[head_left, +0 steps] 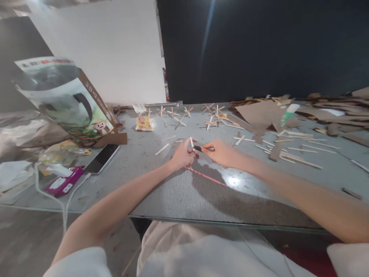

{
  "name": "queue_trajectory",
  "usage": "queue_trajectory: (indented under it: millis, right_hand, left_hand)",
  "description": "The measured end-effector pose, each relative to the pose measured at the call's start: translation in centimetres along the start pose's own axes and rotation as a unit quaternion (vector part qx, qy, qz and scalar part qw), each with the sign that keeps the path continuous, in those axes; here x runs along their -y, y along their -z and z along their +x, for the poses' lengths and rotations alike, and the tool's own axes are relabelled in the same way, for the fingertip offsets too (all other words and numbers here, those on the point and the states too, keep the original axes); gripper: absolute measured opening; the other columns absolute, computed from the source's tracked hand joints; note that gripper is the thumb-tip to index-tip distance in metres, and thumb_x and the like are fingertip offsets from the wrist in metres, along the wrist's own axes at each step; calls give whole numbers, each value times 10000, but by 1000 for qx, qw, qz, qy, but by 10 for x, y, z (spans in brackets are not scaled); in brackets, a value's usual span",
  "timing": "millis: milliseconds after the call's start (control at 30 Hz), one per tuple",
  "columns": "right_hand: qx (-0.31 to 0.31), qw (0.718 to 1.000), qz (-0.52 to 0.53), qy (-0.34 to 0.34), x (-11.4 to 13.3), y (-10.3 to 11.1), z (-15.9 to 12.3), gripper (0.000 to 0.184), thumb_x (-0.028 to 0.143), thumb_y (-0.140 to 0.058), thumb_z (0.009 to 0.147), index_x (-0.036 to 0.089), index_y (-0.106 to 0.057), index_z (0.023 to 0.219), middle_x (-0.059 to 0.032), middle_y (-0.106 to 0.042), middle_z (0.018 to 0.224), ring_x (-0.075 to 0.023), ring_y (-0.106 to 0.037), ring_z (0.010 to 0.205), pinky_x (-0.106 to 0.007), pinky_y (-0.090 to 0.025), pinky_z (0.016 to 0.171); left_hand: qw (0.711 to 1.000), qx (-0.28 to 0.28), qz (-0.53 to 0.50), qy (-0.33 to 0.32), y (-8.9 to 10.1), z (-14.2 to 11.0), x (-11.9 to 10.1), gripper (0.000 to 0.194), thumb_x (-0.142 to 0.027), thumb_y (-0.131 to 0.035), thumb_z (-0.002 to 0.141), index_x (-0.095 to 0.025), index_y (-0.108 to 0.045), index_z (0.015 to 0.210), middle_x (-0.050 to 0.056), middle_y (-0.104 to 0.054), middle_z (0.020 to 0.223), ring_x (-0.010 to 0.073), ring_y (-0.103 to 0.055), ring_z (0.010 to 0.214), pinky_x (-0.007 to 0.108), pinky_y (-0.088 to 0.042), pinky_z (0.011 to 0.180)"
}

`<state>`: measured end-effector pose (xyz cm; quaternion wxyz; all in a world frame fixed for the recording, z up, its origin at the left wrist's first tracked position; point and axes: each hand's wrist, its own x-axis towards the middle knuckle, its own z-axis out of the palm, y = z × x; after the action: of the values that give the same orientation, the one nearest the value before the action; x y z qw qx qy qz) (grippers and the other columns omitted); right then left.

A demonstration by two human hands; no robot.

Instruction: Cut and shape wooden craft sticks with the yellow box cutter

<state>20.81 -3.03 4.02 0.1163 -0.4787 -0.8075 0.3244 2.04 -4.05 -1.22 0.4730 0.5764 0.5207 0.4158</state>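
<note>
My left hand (183, 154) is closed around a pale wooden craft stick (191, 142), whose upper end sticks out above the fingers. My right hand (220, 152) grips a small black-and-yellow knife-like tool (198, 148); its dark end points left and meets the stick or lies right beside it. The fingers hide the exact contact. A red-patterned strip (206, 176) lies on the table just below both hands. One loose craft stick (162, 149) rests left of my left hand.
Star-shaped stick pieces (188, 112) and a yellow packet (145, 123) lie behind the hands. Many loose sticks (300, 158), brown cardboard (258, 115) and a green-white tube (289, 114) are at right. At left stand a printed box (77, 111), a phone (102, 159) and a purple device (65, 182) with cables.
</note>
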Motion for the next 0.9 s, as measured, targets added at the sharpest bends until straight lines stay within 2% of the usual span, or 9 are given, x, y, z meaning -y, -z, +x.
queue_trajectory:
  millis: [167, 233, 333, 433, 500, 633, 700, 800, 900]
  right_hand:
    - [-110, 990, 19, 88, -18, -35, -8, 313, 307, -412, 1019, 195, -680, 902, -3, -564, 645, -148, -429, 533, -301, -305, 580]
    - [-98, 991, -8, 89, -17, -33, -6, 313, 285, -422, 1013, 195, -681, 862, -1, -545, 618, -146, -418, 525, -307, -287, 575]
    - [-50, 996, -48, 53, -7, -11, 1, 303, 267, -477, 996, 193, -670, 774, 11, -474, 544, -136, -391, 480, -317, -257, 555]
    - [12, 999, -30, -14, 0, 7, 7, 289, 346, -502, 1022, 194, -712, 893, 24, -468, 515, -129, -381, 397, -313, -259, 519]
    - [3, 1000, -5, -18, -2, 3, 7, 300, 365, -502, 1030, 194, -710, 898, 30, -459, 521, -123, -384, 399, -304, -265, 515]
    - [-77, 993, 41, 79, -20, -27, 1, 329, 352, -460, 1018, 184, -693, 859, 36, -422, 561, -124, -357, 497, -294, -245, 541]
    - [-86, 990, 54, 102, -25, -35, -1, 333, 347, -432, 1015, 184, -689, 878, 33, -430, 585, -124, -347, 513, -293, -241, 543]
    - [-68, 993, 38, 84, -19, -25, 2, 339, 362, -455, 1013, 186, -676, 827, 32, -402, 565, -123, -336, 495, -296, -232, 534]
    - [-10, 1000, 18, 7, -4, 0, 7, 305, 384, -523, 1013, 189, -701, 861, 30, -428, 534, -114, -345, 415, -296, -246, 505]
  left_hand:
    - [1000, -5, 11, -5, -1, 1, 0, 453, -34, -567, 849, -203, -474, 1259, -88, -665, 612, 56, -435, 331, 160, -321, 410]
    - [1000, -7, 11, -8, -2, 2, 1, 442, -38, -576, 856, -206, -476, 1252, -87, -668, 621, 54, -437, 334, 160, -322, 412]
    - [1000, -3, 11, -3, -1, 2, 0, 424, -54, -582, 874, -216, -479, 1251, -91, -660, 628, 48, -439, 333, 159, -323, 421]
    - [1000, -2, 8, 2, -1, 2, 0, 424, -67, -585, 883, -217, -477, 1265, -82, -670, 645, 53, -447, 332, 172, -337, 428]
    - [1000, -5, 5, 5, 0, 1, -1, 424, -75, -596, 884, -212, -474, 1267, -76, -675, 640, 57, -441, 330, 177, -335, 425]
    - [1000, -6, 6, 2, -1, 0, -4, 408, -71, -619, 873, -213, -475, 1228, -82, -671, 622, 41, -409, 331, 155, -309, 410]
    - [1000, -7, 9, -2, -1, -1, -5, 403, -70, -620, 872, -213, -472, 1218, -81, -672, 624, 38, -404, 336, 148, -300, 400]
    - [1000, -10, 9, -5, -1, -1, -5, 405, -85, -616, 875, -212, -467, 1229, -79, -672, 623, 41, -412, 337, 147, -304, 397]
    - [1000, -9, 9, -2, 0, 0, -4, 420, -83, -601, 869, -217, -464, 1243, -83, -674, 634, 38, -421, 333, 145, -315, 408]
